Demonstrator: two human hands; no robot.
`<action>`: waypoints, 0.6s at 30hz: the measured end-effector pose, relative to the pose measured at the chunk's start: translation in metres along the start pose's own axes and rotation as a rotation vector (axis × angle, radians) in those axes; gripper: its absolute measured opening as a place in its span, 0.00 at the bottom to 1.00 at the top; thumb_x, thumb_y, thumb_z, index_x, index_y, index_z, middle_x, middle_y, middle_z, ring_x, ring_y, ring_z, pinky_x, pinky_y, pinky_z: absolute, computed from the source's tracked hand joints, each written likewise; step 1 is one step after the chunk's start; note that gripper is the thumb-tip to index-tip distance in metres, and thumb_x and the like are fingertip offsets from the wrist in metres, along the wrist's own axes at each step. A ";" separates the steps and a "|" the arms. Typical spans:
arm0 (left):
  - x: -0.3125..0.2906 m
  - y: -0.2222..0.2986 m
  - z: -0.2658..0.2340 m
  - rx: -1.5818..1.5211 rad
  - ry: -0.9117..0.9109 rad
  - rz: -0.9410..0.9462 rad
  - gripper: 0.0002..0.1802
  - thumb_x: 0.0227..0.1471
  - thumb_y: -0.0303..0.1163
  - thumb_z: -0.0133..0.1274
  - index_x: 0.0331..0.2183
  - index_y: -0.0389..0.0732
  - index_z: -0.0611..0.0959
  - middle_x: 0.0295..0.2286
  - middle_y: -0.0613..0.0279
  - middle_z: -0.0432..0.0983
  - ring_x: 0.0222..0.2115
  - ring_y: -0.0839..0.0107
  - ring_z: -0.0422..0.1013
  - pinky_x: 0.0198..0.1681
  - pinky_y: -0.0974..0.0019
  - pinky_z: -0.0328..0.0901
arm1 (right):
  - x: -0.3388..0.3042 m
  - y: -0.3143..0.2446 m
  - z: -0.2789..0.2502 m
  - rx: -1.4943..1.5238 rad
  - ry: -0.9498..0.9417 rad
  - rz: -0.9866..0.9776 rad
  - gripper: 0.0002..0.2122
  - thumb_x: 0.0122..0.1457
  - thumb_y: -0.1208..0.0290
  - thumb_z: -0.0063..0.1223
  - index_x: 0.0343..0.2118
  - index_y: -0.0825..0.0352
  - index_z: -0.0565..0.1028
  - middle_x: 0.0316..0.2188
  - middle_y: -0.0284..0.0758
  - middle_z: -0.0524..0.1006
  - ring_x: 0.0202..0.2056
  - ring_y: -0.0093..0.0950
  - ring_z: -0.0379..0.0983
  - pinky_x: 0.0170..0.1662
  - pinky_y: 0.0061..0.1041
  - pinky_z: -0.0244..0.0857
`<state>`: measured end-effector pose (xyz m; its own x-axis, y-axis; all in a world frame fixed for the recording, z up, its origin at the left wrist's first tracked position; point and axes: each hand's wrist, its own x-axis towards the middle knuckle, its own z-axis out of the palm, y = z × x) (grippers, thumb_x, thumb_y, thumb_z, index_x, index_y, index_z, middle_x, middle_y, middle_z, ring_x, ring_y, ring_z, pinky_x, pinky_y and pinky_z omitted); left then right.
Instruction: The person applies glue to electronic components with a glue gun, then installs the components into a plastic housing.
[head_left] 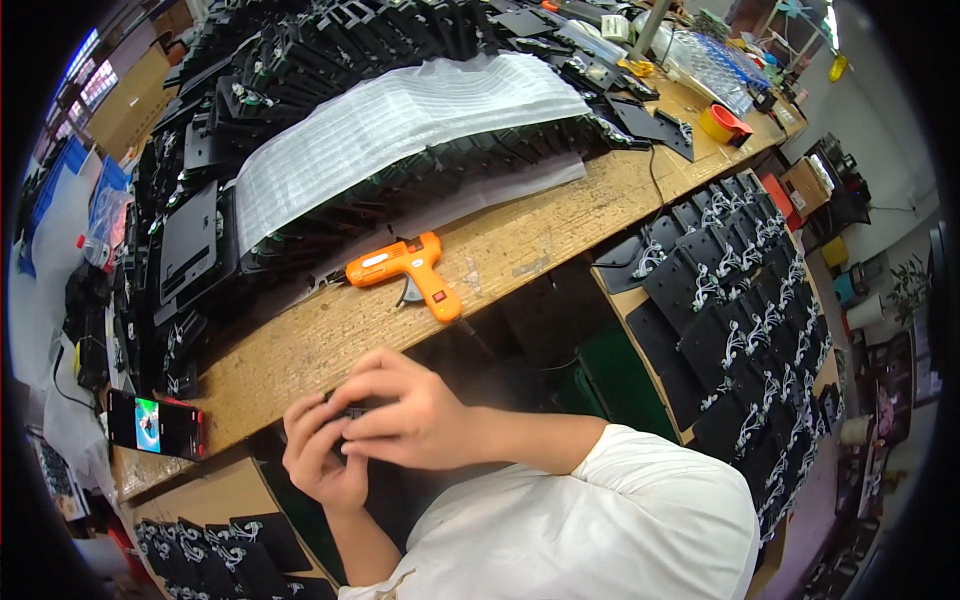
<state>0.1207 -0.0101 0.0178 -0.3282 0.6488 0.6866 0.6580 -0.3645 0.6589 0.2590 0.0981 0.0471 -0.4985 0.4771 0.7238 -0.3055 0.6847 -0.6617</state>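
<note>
Close together in front of the bench edge, my left hand and my right hand are both closed around a small black part. My fingers cover most of it, so its kind does not show. Beyond my hands an orange glue gun lies on its side on the wooden bench, its nozzle toward the left. To the left of my hands, a phone with a lit screen leans near the bench edge.
Black flat panels stand packed in rows at the back, partly under a white foam sheet. On the right, a board bears several black panels with white cables; another such group is at lower left. A tape roll sits far right.
</note>
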 end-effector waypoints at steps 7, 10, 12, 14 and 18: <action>-0.012 0.019 0.011 -0.166 0.009 -0.042 0.13 0.45 0.31 0.68 0.31 0.33 0.84 0.31 0.53 0.81 0.38 0.54 0.73 0.40 0.61 0.69 | -0.017 -0.017 -0.001 -0.011 0.052 -0.011 0.10 0.42 0.75 0.72 0.29 0.67 0.82 0.40 0.35 0.79 0.40 0.36 0.71 0.41 0.31 0.71; -0.008 0.019 0.009 -0.282 0.036 -0.071 0.15 0.48 0.37 0.68 0.31 0.34 0.84 0.31 0.54 0.81 0.38 0.55 0.72 0.41 0.59 0.67 | -0.010 -0.019 -0.002 0.079 0.024 -0.030 0.10 0.45 0.74 0.71 0.31 0.67 0.82 0.39 0.36 0.79 0.39 0.37 0.73 0.41 0.31 0.71; 0.014 0.018 -0.001 -0.318 0.046 0.036 0.16 0.46 0.38 0.69 0.30 0.35 0.83 0.29 0.55 0.80 0.36 0.55 0.71 0.42 0.58 0.67 | 0.015 -0.021 -0.014 0.098 -0.027 -0.090 0.11 0.47 0.73 0.70 0.35 0.67 0.82 0.39 0.36 0.79 0.40 0.37 0.73 0.42 0.32 0.71; 0.054 0.034 -0.008 -0.253 0.028 0.114 0.14 0.45 0.35 0.68 0.28 0.37 0.81 0.27 0.57 0.78 0.35 0.55 0.70 0.41 0.57 0.66 | 0.051 -0.028 -0.039 0.126 -0.129 -0.109 0.15 0.55 0.71 0.65 0.45 0.68 0.78 0.39 0.39 0.78 0.41 0.38 0.75 0.43 0.33 0.71; 0.144 0.074 -0.029 -0.171 0.105 0.413 0.15 0.42 0.37 0.65 0.25 0.37 0.78 0.26 0.56 0.76 0.32 0.58 0.67 0.39 0.56 0.63 | 0.138 -0.053 -0.068 0.160 -0.422 -0.072 0.16 0.60 0.68 0.60 0.48 0.70 0.73 0.33 0.43 0.79 0.31 0.34 0.80 0.36 0.28 0.74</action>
<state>0.1023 0.0369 0.1739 -0.1344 0.3579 0.9240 0.6295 -0.6893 0.3586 0.2614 0.1649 0.1955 -0.7482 0.1423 0.6480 -0.4565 0.5983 -0.6585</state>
